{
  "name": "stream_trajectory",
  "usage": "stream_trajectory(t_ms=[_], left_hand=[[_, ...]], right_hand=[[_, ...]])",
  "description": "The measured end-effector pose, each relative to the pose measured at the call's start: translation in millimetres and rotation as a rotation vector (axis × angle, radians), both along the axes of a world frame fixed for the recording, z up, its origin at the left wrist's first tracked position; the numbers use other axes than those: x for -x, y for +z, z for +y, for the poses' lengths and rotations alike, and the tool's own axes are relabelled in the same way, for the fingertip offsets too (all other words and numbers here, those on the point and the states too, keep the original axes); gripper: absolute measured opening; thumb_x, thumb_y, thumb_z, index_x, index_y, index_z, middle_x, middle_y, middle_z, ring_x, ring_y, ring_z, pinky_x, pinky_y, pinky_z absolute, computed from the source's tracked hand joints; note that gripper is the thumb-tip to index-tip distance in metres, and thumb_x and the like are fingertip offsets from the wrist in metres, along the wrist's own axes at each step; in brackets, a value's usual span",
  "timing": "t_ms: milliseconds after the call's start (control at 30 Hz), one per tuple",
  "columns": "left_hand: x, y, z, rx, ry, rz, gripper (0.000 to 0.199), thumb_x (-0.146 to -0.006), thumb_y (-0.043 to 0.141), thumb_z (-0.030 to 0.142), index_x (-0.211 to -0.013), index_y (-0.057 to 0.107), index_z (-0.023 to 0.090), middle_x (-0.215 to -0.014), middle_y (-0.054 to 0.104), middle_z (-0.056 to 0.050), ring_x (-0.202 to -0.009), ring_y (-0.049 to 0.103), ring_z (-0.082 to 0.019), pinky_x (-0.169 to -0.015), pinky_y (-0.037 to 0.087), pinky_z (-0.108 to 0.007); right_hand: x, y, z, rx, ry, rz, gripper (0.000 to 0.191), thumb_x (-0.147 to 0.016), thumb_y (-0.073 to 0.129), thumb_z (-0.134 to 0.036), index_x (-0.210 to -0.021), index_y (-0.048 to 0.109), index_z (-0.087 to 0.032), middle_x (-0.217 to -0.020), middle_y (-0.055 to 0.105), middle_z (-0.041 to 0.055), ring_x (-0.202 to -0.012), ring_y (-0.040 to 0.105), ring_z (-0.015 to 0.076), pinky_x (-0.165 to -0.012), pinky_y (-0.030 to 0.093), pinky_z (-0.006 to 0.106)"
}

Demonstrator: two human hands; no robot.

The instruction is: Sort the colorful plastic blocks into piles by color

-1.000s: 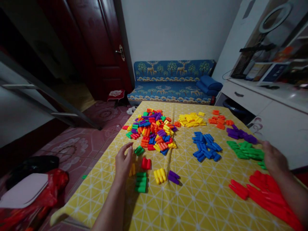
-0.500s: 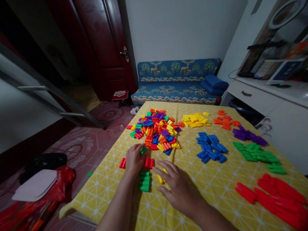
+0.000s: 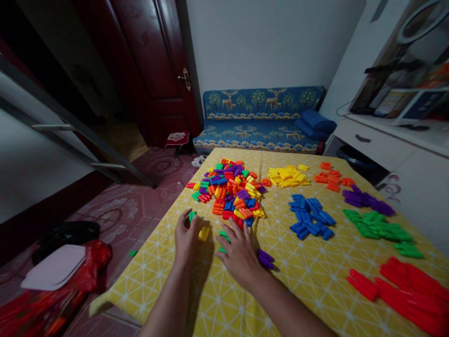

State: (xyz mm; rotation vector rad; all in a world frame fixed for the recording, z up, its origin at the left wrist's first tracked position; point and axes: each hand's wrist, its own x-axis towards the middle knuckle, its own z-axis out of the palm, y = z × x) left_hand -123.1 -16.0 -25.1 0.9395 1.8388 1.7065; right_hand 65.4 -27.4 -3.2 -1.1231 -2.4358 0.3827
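My left hand (image 3: 185,236) is closed, with a small green plastic building block (image 3: 192,216) between its thumb and fingers. Beside its thumb a yellow block (image 3: 204,233) lies on the cloth. My right hand (image 3: 240,252) is spread flat and palm down, its fingers partly covering green blocks (image 3: 223,237). A purple block (image 3: 265,259) rests just right of that hand. Beyond my right fingertips spreads a mixed-colour heap of blocks (image 3: 229,187). What lies under the right palm is hidden.
Single-colour piles sit on the right: yellow (image 3: 288,176), orange (image 3: 331,179), blue (image 3: 308,217), purple (image 3: 368,201), green (image 3: 379,227) and red (image 3: 410,285). The yellow tablecloth (image 3: 157,281) ends at the left, above a floor with a stray green block (image 3: 133,253).
My left hand has moved left, and my right hand forward and left over green blocks. The red blocks near my hands no longer show there. A purple block now shows beside my right hand.
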Motion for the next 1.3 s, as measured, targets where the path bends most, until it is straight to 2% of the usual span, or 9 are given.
stream_trajectory(t_ms=[133,200,400,567,800,900,1000,1167,1300], left_hand=[[-45.7,-3.5,9.3,-0.115,-0.167,-0.117,0.042,-0.084,0.062,0.041,-0.121,0.058,0.021,-0.116,0.066,-0.008,-0.105,0.064,-0.020,-0.091,0.051,-0.032],[-61.3,-3.9,16.5,-0.148,-0.257,-0.102,0.041,-0.087,0.058,0.038,-0.124,0.056,0.020,-0.123,0.064,-0.010,-0.115,0.061,-0.021,-0.098,0.048,-0.035],[-56.9,9.1,34.0,-0.078,-0.324,0.324,0.038,-0.089,0.053,0.031,-0.124,0.059,0.019,-0.125,0.063,-0.010,-0.117,0.059,-0.024,-0.101,0.046,-0.038],[-43.5,32.7,40.1,0.178,-0.577,0.882,0.040,-0.075,0.060,0.017,-0.112,0.070,0.024,-0.111,0.066,-0.009,-0.107,0.059,-0.027,-0.094,0.047,-0.038],[-54.3,38.7,49.4,0.335,-0.564,1.041,0.030,-0.080,0.061,0.025,-0.107,0.071,0.028,-0.098,0.068,-0.008,-0.091,0.065,-0.025,-0.073,0.047,-0.030],[-59.3,30.1,51.6,0.300,-0.478,0.952,0.028,-0.080,0.061,0.030,-0.106,0.070,0.026,-0.094,0.068,-0.007,-0.083,0.066,-0.022,-0.069,0.045,-0.028],[-59.2,26.9,50.9,0.166,-0.444,0.665,0.024,-0.080,0.061,0.035,-0.097,0.071,0.020,-0.079,0.066,-0.004,-0.073,0.063,-0.019,-0.065,0.044,-0.025],[-59.3,35.9,40.4,0.064,-0.562,-0.117,0.041,-0.077,0.062,0.057,-0.082,0.062,0.016,-0.054,0.054,0.004,-0.047,0.047,-0.010,-0.048,0.035,-0.020],[-69.7,38.9,30.4,0.116,-0.695,-0.423,0.044,-0.072,0.068,0.059,-0.081,0.056,0.017,-0.054,0.051,0.006,-0.042,0.043,-0.006,-0.043,0.030,-0.017]], right_hand=[[-17.9,4.4,5.9,-0.065,-0.121,0.273,0.028,-0.095,0.047,-0.019,-0.113,0.068,-0.021,-0.124,0.064,0.0097,-0.120,0.054,0.0234,-0.105,0.043,0.045],[-24.5,6.0,11.6,-0.072,-0.188,0.311,0.034,-0.092,0.043,-0.011,-0.115,0.068,-0.019,-0.117,0.065,0.0109,-0.111,0.057,0.0229,-0.099,0.048,0.042],[-24.6,5.2,32.4,-0.045,-0.178,0.073,0.051,-0.086,0.047,-0.006,-0.131,0.060,-0.025,-0.133,0.058,0.0097,-0.120,0.050,0.0268,-0.100,0.046,0.046],[-14.3,5.2,36.7,-0.087,-0.193,-0.009,0.040,-0.084,0.050,-0.005,-0.112,0.069,-0.025,-0.132,0.057,0.0097,-0.121,0.048,0.0290,-0.099,0.045,0.046],[-13.0,-9.5,35.4,-0.045,-0.310,0.231,0.036,-0.079,0.046,-0.001,-0.104,0.063,-0.020,-0.117,0.059,0.0097,-0.111,0.053,0.0234,-0.098,0.046,0.040],[-13.7,-14.7,35.9,-0.064,-0.332,0.199,0.038,-0.083,0.049,-0.008,-0.118,0.060,-0.019,-0.125,0.056,0.0135,-0.115,0.053,0.0271,-0.097,0.046,0.045],[-13.8,-18.4,38.0,-0.052,-0.345,0.224,0.039,-0.080,0.050,-0.007,-0.116,0.061,-0.018,-0.125,0.057,0.0143,-0.116,0.053,0.0284,-0.098,0.046,0.046],[-14.8,-24.3,40.6,0.006,-0.440,0.667,0.027,-0.080,0.052,-0.016,-0.106,0.058,-0.018,-0.108,0.063,0.0118,-0.104,0.059,0.0248,-0.091,0.050,0.042],[-19.0,-19.2,34.7,0.202,-0.406,1.025,0.037,-0.089,0.052,-0.034,-0.122,0.051,-0.019,-0.121,0.061,0.0118,-0.109,0.060,0.0222,-0.087,0.053,0.036]])
